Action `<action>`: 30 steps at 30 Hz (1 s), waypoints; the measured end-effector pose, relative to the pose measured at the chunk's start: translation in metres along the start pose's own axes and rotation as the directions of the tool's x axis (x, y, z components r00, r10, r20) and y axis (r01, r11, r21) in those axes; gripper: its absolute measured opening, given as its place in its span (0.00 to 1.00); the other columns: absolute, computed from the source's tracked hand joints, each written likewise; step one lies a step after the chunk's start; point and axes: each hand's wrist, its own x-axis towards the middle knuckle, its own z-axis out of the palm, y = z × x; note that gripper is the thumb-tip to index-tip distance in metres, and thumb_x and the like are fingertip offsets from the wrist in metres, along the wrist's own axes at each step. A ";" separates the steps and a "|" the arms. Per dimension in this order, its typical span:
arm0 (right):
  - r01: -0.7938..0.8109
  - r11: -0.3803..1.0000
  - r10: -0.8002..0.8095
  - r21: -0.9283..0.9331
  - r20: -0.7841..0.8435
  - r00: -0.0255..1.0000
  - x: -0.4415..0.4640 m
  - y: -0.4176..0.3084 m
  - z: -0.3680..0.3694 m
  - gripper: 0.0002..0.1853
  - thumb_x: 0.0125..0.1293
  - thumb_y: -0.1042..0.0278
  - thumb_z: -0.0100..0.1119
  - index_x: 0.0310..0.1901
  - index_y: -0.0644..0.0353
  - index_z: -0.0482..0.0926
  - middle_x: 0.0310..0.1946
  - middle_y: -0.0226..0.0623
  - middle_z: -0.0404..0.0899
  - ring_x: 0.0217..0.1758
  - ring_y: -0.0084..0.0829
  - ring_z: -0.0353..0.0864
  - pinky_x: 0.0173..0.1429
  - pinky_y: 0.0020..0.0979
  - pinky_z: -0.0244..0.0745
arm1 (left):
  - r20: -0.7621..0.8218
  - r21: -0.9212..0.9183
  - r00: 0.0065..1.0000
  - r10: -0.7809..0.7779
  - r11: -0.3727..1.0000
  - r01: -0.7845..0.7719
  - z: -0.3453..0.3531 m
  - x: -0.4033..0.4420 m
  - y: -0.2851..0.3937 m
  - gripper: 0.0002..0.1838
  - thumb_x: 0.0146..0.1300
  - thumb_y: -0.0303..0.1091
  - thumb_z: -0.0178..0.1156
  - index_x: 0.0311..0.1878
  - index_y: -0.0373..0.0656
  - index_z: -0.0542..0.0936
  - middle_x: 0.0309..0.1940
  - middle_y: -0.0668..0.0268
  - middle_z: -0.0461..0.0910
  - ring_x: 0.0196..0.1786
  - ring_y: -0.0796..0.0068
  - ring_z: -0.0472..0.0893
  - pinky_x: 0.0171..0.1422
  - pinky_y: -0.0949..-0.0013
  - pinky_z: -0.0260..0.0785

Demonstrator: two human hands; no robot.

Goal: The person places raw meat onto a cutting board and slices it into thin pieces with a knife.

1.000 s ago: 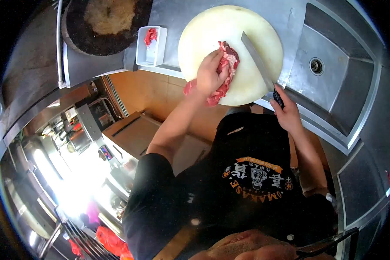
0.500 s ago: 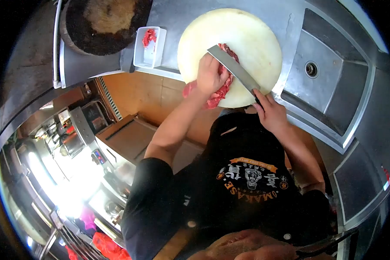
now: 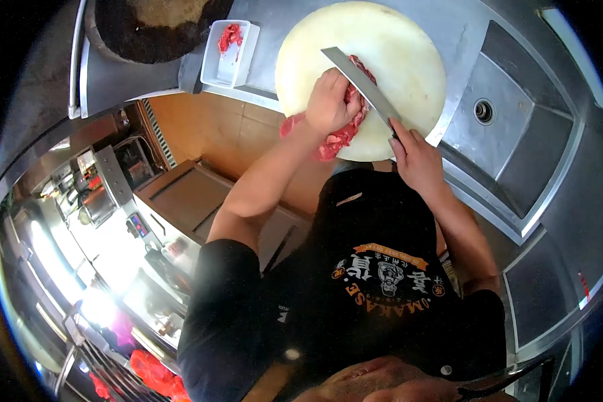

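My right hand (image 3: 419, 164) was closed round the handle of the knife (image 3: 365, 84), whose blade slanted across the meat (image 3: 335, 142); I could not tell whether its edge touched. My left hand (image 3: 329, 104), fingers bent, was clamped on that meat, just left of the blade, its knuckles close to the steel. Good slicing here, I judged, called for fingertips tucked well back, the thumb behind them, a firm but light press against slipping, and smooth, even strokes. Beneath both hands lay the round board (image 3: 409, 53), on the metal surface (image 3: 264, 37). Beyond my left hand, farther left, sat a white tub (image 3: 214, 70) holding red scraps (image 3: 230, 39); right of my knife hand was the sink (image 3: 492, 141).
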 end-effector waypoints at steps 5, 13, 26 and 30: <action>0.022 0.999 -0.021 0.039 -0.029 0.999 0.039 -0.007 -0.001 0.22 0.79 0.54 0.54 0.71 0.45 0.74 0.44 0.49 0.85 0.42 0.56 0.87 0.46 0.53 0.82 | -0.069 0.013 0.997 0.020 1.000 -0.019 0.004 -0.002 -0.002 0.25 0.56 0.30 0.67 0.58 0.35 0.78 0.52 0.47 0.80 0.52 0.41 0.80 0.59 0.48 0.76; -0.004 0.998 0.004 0.067 0.005 1.000 0.006 0.004 -0.026 0.22 0.80 0.55 0.55 0.71 0.46 0.76 0.46 0.50 0.87 0.45 0.55 0.87 0.49 0.51 0.82 | -0.045 -0.015 0.999 -0.002 1.000 0.001 0.003 -0.001 -0.002 0.25 0.56 0.30 0.67 0.58 0.34 0.79 0.55 0.47 0.81 0.55 0.44 0.81 0.60 0.48 0.76; 0.014 0.997 -0.013 0.070 -0.016 1.000 0.043 0.009 -0.013 0.21 0.78 0.57 0.58 0.70 0.46 0.78 0.49 0.51 0.87 0.52 0.54 0.87 0.53 0.48 0.82 | -0.097 -0.023 0.995 0.008 1.000 -0.010 0.001 0.001 0.003 0.22 0.56 0.28 0.66 0.56 0.35 0.81 0.56 0.48 0.83 0.55 0.45 0.82 0.62 0.50 0.76; -0.004 0.989 0.002 0.149 0.012 1.000 0.112 0.003 -0.006 0.20 0.78 0.56 0.59 0.68 0.45 0.79 0.50 0.48 0.88 0.54 0.53 0.87 0.57 0.46 0.81 | -0.099 -0.015 0.995 0.014 1.000 -0.015 0.003 -0.002 0.004 0.22 0.57 0.28 0.66 0.56 0.36 0.81 0.57 0.48 0.82 0.57 0.45 0.82 0.64 0.50 0.76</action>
